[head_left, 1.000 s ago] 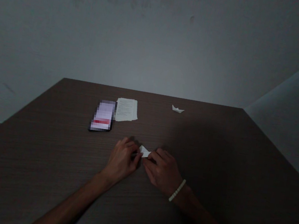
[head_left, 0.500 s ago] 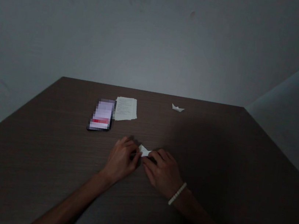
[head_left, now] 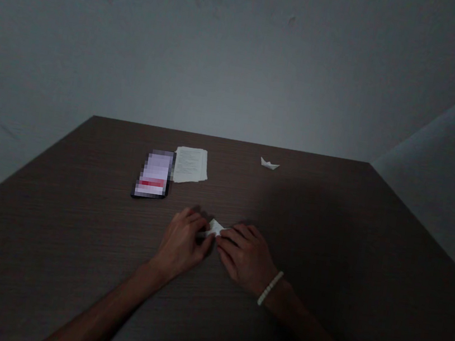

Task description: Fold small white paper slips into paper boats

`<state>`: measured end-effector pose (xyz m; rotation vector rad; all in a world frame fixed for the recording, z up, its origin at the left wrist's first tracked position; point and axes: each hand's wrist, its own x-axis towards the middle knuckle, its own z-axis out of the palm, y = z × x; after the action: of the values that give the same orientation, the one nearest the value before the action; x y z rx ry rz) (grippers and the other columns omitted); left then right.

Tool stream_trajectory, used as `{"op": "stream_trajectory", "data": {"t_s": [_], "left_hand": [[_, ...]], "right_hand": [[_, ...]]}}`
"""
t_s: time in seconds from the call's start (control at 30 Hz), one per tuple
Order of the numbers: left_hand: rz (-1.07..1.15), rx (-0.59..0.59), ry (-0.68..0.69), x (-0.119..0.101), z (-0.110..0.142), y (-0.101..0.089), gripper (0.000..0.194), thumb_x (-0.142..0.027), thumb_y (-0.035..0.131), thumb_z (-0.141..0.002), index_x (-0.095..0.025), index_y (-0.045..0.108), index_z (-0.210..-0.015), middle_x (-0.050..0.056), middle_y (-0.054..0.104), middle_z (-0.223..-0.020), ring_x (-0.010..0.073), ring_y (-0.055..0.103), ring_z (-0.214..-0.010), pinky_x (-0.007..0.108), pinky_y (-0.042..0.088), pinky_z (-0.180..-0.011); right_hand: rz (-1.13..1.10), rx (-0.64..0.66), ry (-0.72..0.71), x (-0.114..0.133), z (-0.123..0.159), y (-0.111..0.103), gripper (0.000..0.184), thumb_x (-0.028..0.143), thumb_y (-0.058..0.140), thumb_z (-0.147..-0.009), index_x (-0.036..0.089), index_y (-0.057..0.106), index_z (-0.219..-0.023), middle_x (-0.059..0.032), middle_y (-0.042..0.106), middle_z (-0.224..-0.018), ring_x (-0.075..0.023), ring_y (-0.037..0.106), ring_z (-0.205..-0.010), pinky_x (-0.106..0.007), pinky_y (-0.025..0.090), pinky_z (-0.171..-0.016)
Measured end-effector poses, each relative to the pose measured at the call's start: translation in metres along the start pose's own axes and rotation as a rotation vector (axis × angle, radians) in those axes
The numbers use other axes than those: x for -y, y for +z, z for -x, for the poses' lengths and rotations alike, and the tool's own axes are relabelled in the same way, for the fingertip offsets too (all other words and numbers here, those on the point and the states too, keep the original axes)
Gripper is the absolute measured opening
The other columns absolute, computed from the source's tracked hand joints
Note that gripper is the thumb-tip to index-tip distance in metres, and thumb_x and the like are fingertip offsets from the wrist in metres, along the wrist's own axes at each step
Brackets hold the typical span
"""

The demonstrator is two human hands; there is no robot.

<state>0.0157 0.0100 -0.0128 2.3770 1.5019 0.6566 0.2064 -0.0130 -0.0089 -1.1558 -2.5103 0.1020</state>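
Observation:
A small folded piece of white paper [head_left: 215,228] lies on the dark wooden table [head_left: 53,236], pinched between both hands. My left hand [head_left: 183,243] grips its left side with curled fingers. My right hand [head_left: 245,255], with a white bead bracelet on the wrist, presses its right side with fingers together. Most of the paper is hidden under the fingers.
A phone [head_left: 154,174] with a lit screen lies beyond my left hand, beside a stack of white paper sheets [head_left: 190,165]. A small finished paper boat [head_left: 269,164] sits near the table's far edge. A grey wall stands behind the table. The room is dim.
My right hand has slid slightly left over the folded paper, covering more of it. The left hand stays in place.

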Motion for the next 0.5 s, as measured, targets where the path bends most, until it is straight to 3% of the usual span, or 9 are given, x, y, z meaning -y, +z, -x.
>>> {"op": "stream_trajectory", "data": {"t_s": [0.5], "left_hand": [[-0.052, 0.009, -0.075, -0.0007, 0.0012, -0.0073, 0.009, -0.022, 0.059, -0.079, -0.018, 0.066, -0.078, 0.007, 0.065, -0.079, 0.0276, 0.054, -0.087, 0.041, 0.043, -0.075]], "right_hand": [[-0.040, 0.025, 0.007, -0.0026, 0.0005, 0.0024, 0.020, 0.023, 0.054, -0.092, 0.020, 0.064, -0.110, -0.0037, 0.067, -0.103, -0.0199, 0.052, -0.100, -0.037, 0.036, -0.086]]}}
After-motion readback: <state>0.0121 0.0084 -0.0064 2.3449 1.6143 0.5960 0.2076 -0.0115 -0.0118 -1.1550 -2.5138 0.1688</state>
